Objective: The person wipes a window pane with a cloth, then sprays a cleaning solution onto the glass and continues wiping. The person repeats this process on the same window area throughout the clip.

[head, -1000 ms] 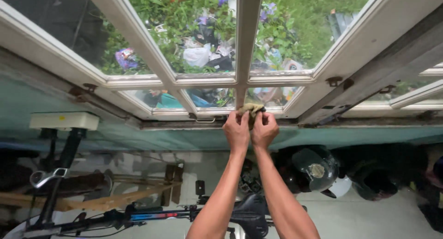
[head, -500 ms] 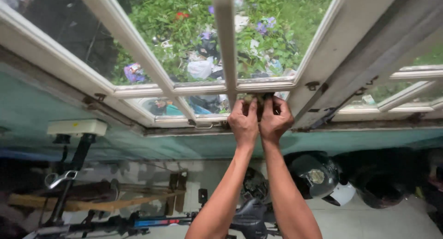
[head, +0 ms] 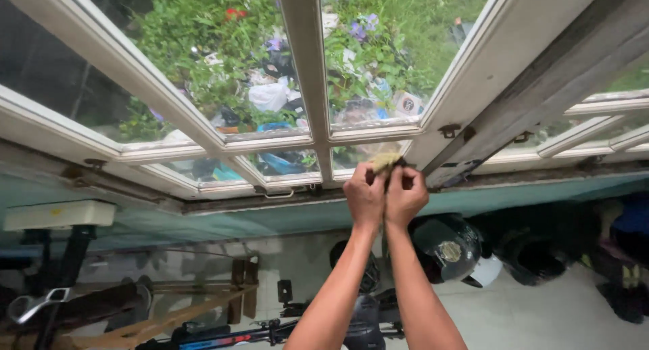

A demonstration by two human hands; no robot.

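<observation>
A white-framed window (head: pixel 473 73) with several panes fills the upper part of the view, its wooden bars crossing over green plants and scattered litter outside. Below it runs a teal wall (head: pixel 284 218), and under that a pale floor (head: pixel 541 316). On the floor, right of the arms, stands a dark motorcycle helmet (head: pixel 449 248) with a round badge on its shell, and a second dark helmet (head: pixel 534 255) sits just beside it further right. At the bottom edge a bicycle frame (head: pixel 223 336) lies across the view, with wooden pieces (head: pixel 196 299) near it on the left. A cream-coloured box (head: pixel 57 215) sits against the wall at far left.

Both bare arms reach up to the lowest pane right of the central bar. The left hand (head: pixel 365 198) and the right hand (head: pixel 405 196) are pressed side by side, fingers curled, together pinching a small yellowish cloth (head: pixel 385 162). The cloth is bunched at the fingertips and lies against the bottom of that pane, just above the lower frame rail.
</observation>
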